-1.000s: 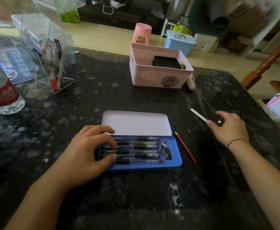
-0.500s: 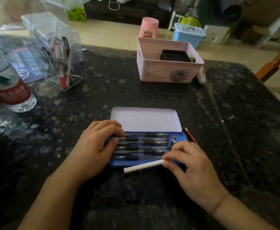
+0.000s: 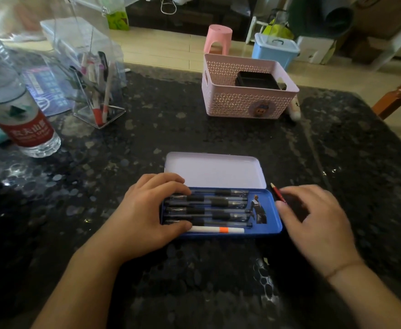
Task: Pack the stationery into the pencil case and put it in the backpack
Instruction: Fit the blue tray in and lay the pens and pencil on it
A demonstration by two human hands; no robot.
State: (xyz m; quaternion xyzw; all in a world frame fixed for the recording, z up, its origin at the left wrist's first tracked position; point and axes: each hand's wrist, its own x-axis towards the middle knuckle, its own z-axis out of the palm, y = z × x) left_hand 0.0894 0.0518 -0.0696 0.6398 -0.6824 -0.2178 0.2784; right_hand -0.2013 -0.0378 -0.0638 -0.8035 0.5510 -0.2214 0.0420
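A blue tin pencil case [image 3: 273,225] lies open on the dark table, its pale lid [image 3: 215,169] folded back. Several black-grip pens [image 3: 218,205] lie in rows inside it. A white pen with an orange band [image 3: 218,230] rests along the case's near edge. My left hand [image 3: 147,214] lies flat over the left ends of the pens, holding nothing. My right hand [image 3: 313,222] hovers just right of the case with fingers spread over a red pencil [image 3: 277,192] on the table. No backpack is in view.
A pink perforated basket [image 3: 244,100] with a black box inside stands at the back. A clear acrylic pen holder [image 3: 97,100] and a water bottle [image 3: 21,115] are at the left. A wooden chair post [image 3: 398,96] rises at the right table edge.
My right hand carried the white pen from the right side of the table, laid it in the case's near edge, let go and moved right to the red pencil. The left hand stayed.
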